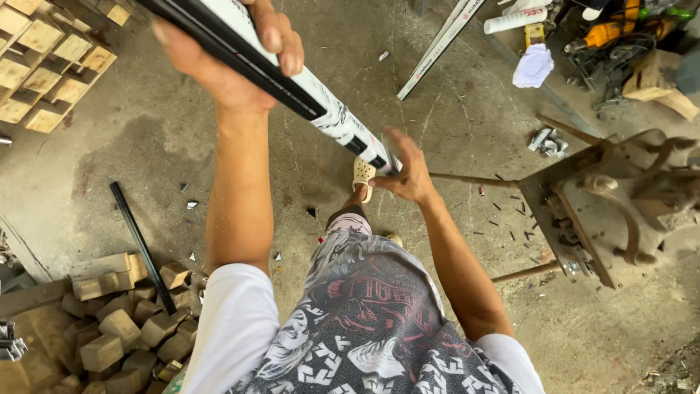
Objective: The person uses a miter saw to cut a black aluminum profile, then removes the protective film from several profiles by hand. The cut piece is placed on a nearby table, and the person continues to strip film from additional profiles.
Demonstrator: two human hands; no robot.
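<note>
Left hand [230,62] is clamping the upper part of a long wrapped metal profile [321,109] while right hand [405,171] is pinching its lower end above the concrete floor [146,146], best gripped firmly, peeling steadily.

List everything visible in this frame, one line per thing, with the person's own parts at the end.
Long bar: one, black and white, held slanting across the middle.
Second long bar: one, white, lying on the floor, top centre.
Thin rod: one, black, on the floor at left.
Wooden blocks: many, tan, heaped bottom left; more stacked top left.
Metal stand: one, rusty brown, right.
Cloth: one, white, top right.
Power tools: several, yellow and black, top right.
Sandal: one, cream, on the person's foot.
Left hand: grips the bar's upper part.
Right hand: at the bar's lower end.
</note>
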